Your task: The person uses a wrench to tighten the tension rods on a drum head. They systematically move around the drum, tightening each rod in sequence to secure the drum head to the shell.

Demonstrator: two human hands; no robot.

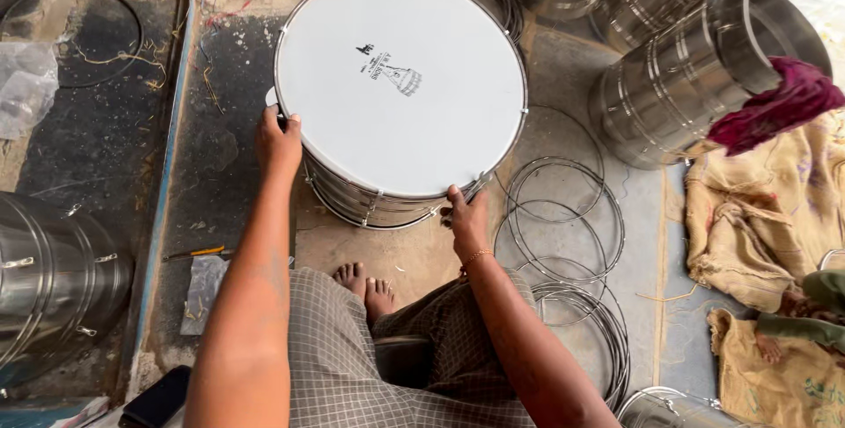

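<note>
Drum (400, 85) sits on the floor (220, 190) at upper centre of the frame, white head facing up twd the camera, so its cyl. axis runs roughly vertical, tipped slightly; the small black printed mark on the head reads upright from the person's side. Left hand (278, 142) is at the rim, left-centre of frame, fingers curled over the hoop edge: grip closed on the drum rim. Right hand (466, 217) is at the lower-right rim, fingers wrapped at the hoop by a tension hook: grip also holds the drum, tho fingertips are partly hidden. Judging by both hands on opposite rim pts, the step in hand looks like steadying or turning the drum while seating/checking the hoop; a next move would prob. need even pressure both sides and rotating the shell w/o tipping it. Loose wire rings (563, 217) lie on the floor just right of the drum; steel shells (669, 85) stacked upper right; burlap sacks (757, 217) at right.
</note>
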